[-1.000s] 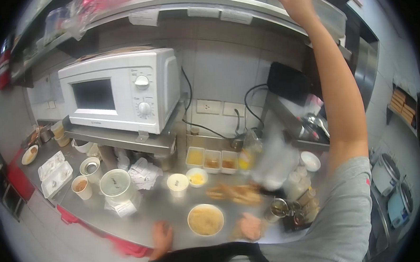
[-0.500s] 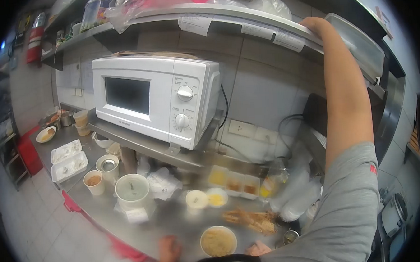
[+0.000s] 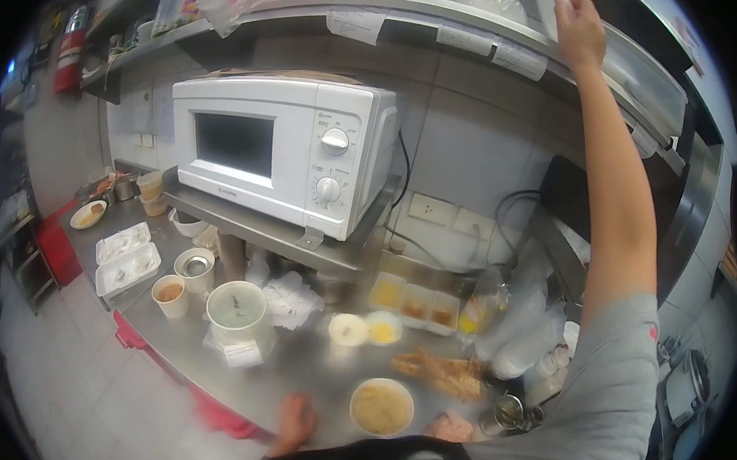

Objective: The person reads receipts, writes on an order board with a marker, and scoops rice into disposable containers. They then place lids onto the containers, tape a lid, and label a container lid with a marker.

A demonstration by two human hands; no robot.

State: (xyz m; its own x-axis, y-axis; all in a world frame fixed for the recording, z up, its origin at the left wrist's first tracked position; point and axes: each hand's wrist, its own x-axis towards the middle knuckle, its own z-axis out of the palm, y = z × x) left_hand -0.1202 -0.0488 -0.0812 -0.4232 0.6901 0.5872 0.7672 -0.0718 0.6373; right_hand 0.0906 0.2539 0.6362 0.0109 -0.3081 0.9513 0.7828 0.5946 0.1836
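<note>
Raised to the upper shelf, my right hand [image 3: 581, 31] pinches a thin white lid-like piece [image 3: 548, 8], seen nearly edge-on. My left hand [image 3: 297, 423] rests on the steel counter [image 3: 327, 390] near its front edge, fingers loosely spread and holding nothing. Just right of it stands a round white bowl [image 3: 383, 430] filled with a tan, grainy food [image 3: 381, 406]. Shredded brown pieces [image 3: 443, 372] lie behind that bowl to the right. A pale pink piece [image 3: 450, 427] sits close by, partly hidden by my body.
A white microwave [image 3: 298, 150] stands on a raised steel stand. The shelf [image 3: 449, 26] above holds plastic bags [image 3: 490, 3] and a clear bin [image 3: 644, 74]. A lidded tub [image 3: 237, 308], paper cups [image 3: 170, 295], an opened foam box [image 3: 126, 263] and condiment trays [image 3: 414, 302] occupy the counter.
My right hand has come up from behind the shelf edge and now shows the white lid-like piece. My left hand stays on the counter. The view has shifted slightly.
</note>
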